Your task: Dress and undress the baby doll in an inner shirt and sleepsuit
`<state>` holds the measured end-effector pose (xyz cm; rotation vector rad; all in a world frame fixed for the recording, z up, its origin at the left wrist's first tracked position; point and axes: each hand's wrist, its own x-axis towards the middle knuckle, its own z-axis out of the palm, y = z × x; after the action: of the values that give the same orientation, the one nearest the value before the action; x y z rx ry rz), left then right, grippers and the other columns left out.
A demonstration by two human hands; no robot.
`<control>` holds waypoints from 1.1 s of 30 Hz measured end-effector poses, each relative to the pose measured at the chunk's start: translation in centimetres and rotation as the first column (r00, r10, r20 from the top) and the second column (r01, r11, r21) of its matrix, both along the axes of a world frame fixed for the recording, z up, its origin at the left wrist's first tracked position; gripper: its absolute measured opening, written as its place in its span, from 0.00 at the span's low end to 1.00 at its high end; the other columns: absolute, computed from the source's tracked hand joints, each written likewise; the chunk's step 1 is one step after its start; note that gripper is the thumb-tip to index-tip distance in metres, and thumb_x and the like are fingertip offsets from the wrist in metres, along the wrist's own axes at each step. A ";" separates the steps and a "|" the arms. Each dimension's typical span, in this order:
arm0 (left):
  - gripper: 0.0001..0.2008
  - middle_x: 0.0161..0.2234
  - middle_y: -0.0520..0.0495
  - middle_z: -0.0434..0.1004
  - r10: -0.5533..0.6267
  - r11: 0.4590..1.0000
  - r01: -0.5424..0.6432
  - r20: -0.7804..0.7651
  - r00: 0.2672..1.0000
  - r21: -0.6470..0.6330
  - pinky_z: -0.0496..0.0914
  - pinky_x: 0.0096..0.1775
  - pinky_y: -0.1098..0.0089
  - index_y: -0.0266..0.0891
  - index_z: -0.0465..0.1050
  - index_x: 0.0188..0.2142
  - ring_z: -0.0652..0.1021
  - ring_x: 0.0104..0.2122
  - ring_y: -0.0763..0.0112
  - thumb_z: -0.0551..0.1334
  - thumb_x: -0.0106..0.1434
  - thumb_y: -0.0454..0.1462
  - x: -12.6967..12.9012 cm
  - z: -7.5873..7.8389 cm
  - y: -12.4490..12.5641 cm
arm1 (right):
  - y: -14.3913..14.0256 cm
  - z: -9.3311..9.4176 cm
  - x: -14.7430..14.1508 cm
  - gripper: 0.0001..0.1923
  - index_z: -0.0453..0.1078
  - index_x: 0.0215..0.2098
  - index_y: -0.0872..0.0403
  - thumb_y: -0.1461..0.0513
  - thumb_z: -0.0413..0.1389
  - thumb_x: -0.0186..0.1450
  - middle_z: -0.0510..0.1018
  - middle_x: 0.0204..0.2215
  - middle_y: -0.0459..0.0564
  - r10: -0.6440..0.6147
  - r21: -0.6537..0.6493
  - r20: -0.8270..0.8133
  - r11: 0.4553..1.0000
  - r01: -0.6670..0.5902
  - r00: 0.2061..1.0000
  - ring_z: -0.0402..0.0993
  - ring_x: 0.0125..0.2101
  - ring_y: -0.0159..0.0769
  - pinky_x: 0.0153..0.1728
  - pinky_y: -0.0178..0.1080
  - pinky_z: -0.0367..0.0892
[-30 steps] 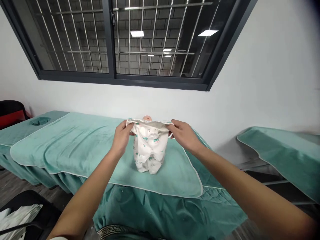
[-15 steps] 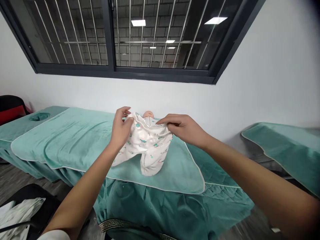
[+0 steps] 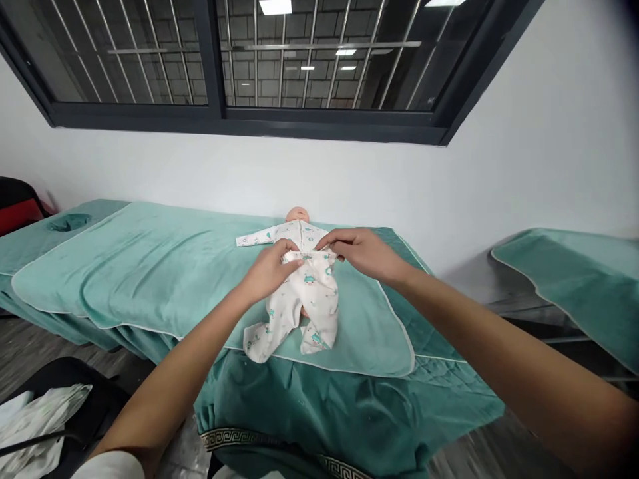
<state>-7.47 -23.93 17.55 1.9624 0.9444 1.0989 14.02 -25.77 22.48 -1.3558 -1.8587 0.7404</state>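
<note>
A baby doll (image 3: 298, 213) lies on its back on the green bed, head toward the wall, in a white printed top (image 3: 292, 233) with one sleeve stretched out to the left. White baby pants (image 3: 312, 289) with green and pink prints lie over its lower body, legs toward me. My left hand (image 3: 274, 266) pinches the waistband at its left side. At the right end of the waistband, my right hand (image 3: 354, 251) grips the cloth between thumb and fingers. The doll's legs are mostly hidden; a bit of skin colour shows between the pant legs.
A light green towel (image 3: 150, 266) covers much of the bed (image 3: 439, 339). At lower left, folded clothes (image 3: 44, 419) rest on a black chair (image 3: 94, 399). Another green-covered surface (image 3: 579, 279) stands at right. Behind is a wall with a barred window (image 3: 319, 73).
Both hands have lowered the raised pants onto the doll's body, with the left hand moving right and down. The doll's top and sleeve now show. The view has tilted slightly downward.
</note>
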 end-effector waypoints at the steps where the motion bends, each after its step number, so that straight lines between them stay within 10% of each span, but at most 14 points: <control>1: 0.09 0.36 0.51 0.77 0.004 1.000 -0.004 0.019 1.000 0.013 0.64 0.40 0.70 0.41 0.74 0.38 0.74 0.38 0.66 0.64 0.61 0.42 -0.1 0.3 0.2 | 0.1 -0.3 0.1 0.12 0.78 0.32 0.51 0.58 0.52 0.63 0.78 0.30 0.45 0.072 -0.001 0.018 0.997 -0.072 0.997 0.69 0.29 0.33 0.33 0.36 0.64; 6: 0.11 0.31 0.52 0.74 0.030 1.000 -0.031 0.176 0.984 0.000 0.64 0.39 0.72 0.39 0.74 0.35 0.72 0.34 0.69 0.65 0.61 0.45 0.2 1.9 0.5 | 0.4 -1.5 -0.7 0.18 0.76 0.33 0.51 0.47 0.56 0.65 0.78 0.36 0.48 0.312 0.037 0.099 0.948 -0.317 0.945 0.72 0.39 0.40 0.42 0.41 0.66; 11: 0.17 0.29 0.53 0.72 -0.006 0.979 0.085 0.393 0.920 -0.185 0.65 0.35 0.73 0.38 0.70 0.33 0.72 0.30 0.74 0.66 0.61 0.50 1.0 1.8 1.4 | 1.6 -2.0 -1.3 0.20 0.75 0.32 0.50 0.43 0.56 0.65 0.78 0.38 0.49 0.154 0.199 -0.043 0.970 -0.143 0.987 0.71 0.46 0.43 0.50 0.43 0.64; 18: 0.26 0.35 0.41 0.82 -0.314 0.645 0.541 0.459 0.831 -0.539 0.74 0.39 0.62 0.33 0.76 0.43 0.81 0.34 0.59 0.76 0.49 0.45 0.9 0.7 2.6 | 3.9 -2.9 -1.5 0.28 0.68 0.34 0.48 0.34 0.49 0.63 0.76 0.32 0.48 -0.068 0.074 -0.465 0.991 0.115 0.883 0.74 0.37 0.41 0.35 0.41 0.69; 25: 0.20 0.36 0.44 0.82 -0.082 0.849 0.336 0.528 0.845 -0.406 0.75 0.43 0.63 0.35 0.77 0.42 0.82 0.39 0.58 0.72 0.55 0.45 2.1 -1.1 4.0 | 4.1 -5.1 -1.1 0.26 0.72 0.34 0.52 0.38 0.58 0.60 0.76 0.29 0.45 0.191 -0.099 -0.346 0.966 -0.238 0.919 0.72 0.28 0.34 0.28 0.35 0.65; 29: 0.21 0.36 0.44 0.82 -0.029 0.837 0.300 0.510 0.860 -0.458 0.75 0.40 0.64 0.35 0.76 0.43 0.82 0.38 0.59 0.72 0.56 0.47 3.1 -2.2 4.6 | 4.7 -6.7 -0.7 0.24 0.74 0.29 0.54 0.42 0.65 0.54 0.76 0.25 0.46 0.209 -0.226 -0.249 0.937 -0.267 0.946 0.73 0.27 0.35 0.27 0.36 0.66; 33: 0.25 0.36 0.41 0.82 -0.138 0.737 0.414 0.480 0.866 -0.534 0.75 0.39 0.62 0.34 0.77 0.45 0.82 0.37 0.57 0.73 0.54 0.48 3.0 -2.4 4.7 | 5.9 -7.4 -0.8 0.24 0.74 0.33 0.51 0.40 0.63 0.57 0.79 0.29 0.47 0.029 -0.114 -0.540 0.988 -0.108 0.841 0.77 0.31 0.39 0.32 0.39 0.72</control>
<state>-4.44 -19.24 15.15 1.2008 0.6294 0.8247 13.27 -19.89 15.04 -1.0209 -1.4253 1.1737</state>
